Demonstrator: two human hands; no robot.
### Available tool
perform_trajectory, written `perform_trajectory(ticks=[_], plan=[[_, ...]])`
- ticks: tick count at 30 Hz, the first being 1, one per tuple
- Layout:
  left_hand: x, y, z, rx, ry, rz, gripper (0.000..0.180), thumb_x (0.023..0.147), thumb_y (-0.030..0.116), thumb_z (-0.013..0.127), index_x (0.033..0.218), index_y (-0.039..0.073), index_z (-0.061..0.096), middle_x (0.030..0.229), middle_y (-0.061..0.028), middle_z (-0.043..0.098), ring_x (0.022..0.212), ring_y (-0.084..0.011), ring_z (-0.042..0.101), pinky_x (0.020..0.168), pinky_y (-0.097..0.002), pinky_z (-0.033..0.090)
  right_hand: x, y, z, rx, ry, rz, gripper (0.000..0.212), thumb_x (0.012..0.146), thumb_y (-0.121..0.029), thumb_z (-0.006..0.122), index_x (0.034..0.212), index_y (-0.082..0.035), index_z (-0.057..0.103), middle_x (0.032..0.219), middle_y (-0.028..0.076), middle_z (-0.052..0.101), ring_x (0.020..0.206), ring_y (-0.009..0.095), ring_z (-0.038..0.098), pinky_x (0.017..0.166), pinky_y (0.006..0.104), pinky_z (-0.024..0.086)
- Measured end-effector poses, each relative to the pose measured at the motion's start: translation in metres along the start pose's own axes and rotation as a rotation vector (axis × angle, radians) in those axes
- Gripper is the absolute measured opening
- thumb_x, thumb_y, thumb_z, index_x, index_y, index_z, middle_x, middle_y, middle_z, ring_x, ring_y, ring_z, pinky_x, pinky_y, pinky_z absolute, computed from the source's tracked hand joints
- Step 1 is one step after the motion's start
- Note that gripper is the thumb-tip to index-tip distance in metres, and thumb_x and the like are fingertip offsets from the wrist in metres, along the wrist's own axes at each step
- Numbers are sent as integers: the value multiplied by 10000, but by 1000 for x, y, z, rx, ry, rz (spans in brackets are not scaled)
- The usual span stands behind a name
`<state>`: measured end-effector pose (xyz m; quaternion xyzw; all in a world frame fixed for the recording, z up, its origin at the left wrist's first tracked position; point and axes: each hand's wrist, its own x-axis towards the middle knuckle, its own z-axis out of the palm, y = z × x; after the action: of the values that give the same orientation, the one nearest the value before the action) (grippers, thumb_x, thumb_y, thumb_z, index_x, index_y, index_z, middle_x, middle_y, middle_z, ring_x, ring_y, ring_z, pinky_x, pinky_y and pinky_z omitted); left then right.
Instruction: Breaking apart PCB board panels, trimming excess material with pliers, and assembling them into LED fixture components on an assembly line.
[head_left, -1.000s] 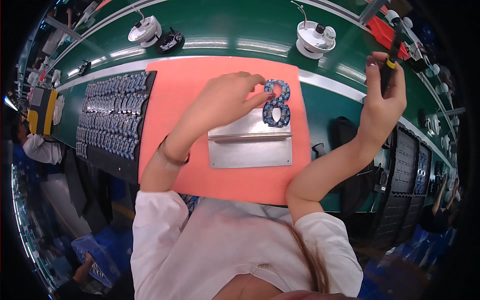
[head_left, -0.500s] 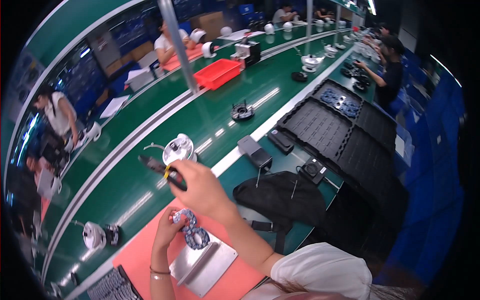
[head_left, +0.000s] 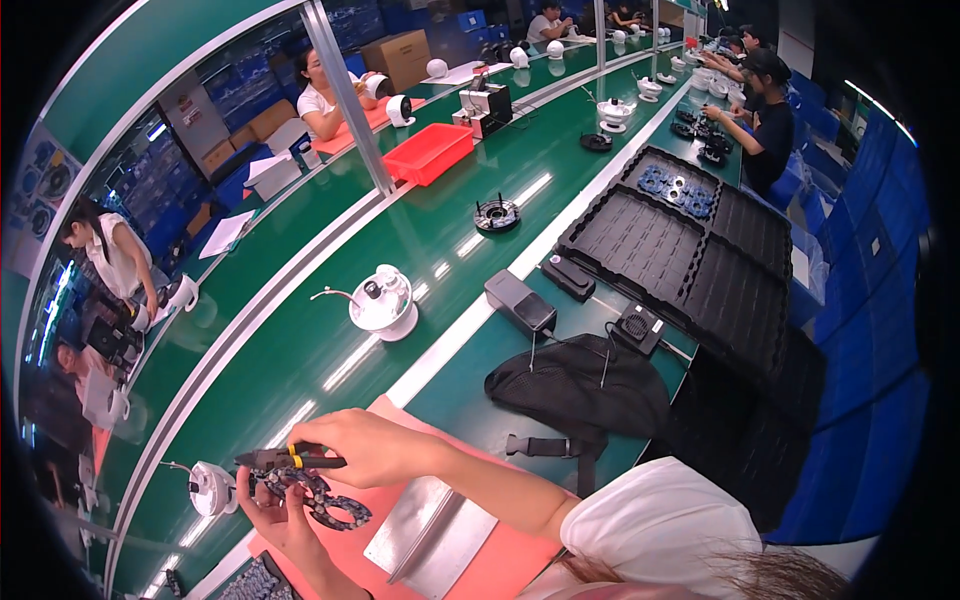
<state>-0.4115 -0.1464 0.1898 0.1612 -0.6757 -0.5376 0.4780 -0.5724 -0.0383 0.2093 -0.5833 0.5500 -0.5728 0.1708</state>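
Note:
In my right hand [head_left: 365,446] is a pair of cutting pliers [head_left: 272,459] with black jaws and yellow bands, its handles under my fingers. The jaws lie against a panel of ring-shaped circuit boards [head_left: 338,511], close to its upper left end. My left hand [head_left: 280,520] grips that panel from below, with fingers around its left end. Whether the jaws are open or shut on the board is too small to tell. Below the boards, a bent metal plate [head_left: 430,535] rests on a pink mat [head_left: 385,498].
White camera-like housings [head_left: 384,305] [head_left: 211,488] and a black ring part [head_left: 497,214] sit on the green conveyor [head_left: 300,350]. To the right are a black bag [head_left: 580,385], black trays [head_left: 640,235] and a grey box [head_left: 520,300]. Co-workers sit along the line.
My right hand has come down and left with the pliers, from above the conveyor to the circuit boards. My left hand has lifted the boards leftward off the metal plate.

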Motion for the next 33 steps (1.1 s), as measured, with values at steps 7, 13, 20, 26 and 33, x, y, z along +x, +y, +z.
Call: perform_trajectory(ticks=[7,13,20,26,33], plan=[[-6,1,-15,67,-54,23,369,923,-32,618,1279,-35,520,1030,-80,619,836,-110,614,749,-221,509,-1,-9,21,-50,207,-35,258,855,-140,694,1050,-22,573,864,105,618,746,252,608,667,360,494],[-9,4,-9,86,-73,-41,374,975,46,589,1328,-38,500,1049,-67,617,845,-105,608,728,-224,508,-1,-9,19,68,32,-37,219,853,-118,684,1012,-23,568,810,86,588,734,233,600,647,356,482],[-18,-10,1,180,143,14,278,1067,279,435,1056,16,528,798,8,541,687,-39,488,553,-204,364,-1,-17,39,51,164,-127,237,807,-31,665,1006,-22,536,861,117,592,765,290,617,648,383,484],[-21,0,-12,118,46,11,395,1060,331,381,1077,-23,554,915,-65,604,808,-122,581,683,-261,453,-6,-28,38,114,52,-164,232,836,-34,682,997,-27,516,788,96,554,697,249,576,622,380,452],[-17,6,23,-119,418,-203,553,1017,513,357,901,7,550,729,-59,590,610,-141,574,554,-252,464,-8,-22,34,274,-3,-145,218,853,-5,668,982,-31,494,756,80,527,640,203,511,583,336,404]])
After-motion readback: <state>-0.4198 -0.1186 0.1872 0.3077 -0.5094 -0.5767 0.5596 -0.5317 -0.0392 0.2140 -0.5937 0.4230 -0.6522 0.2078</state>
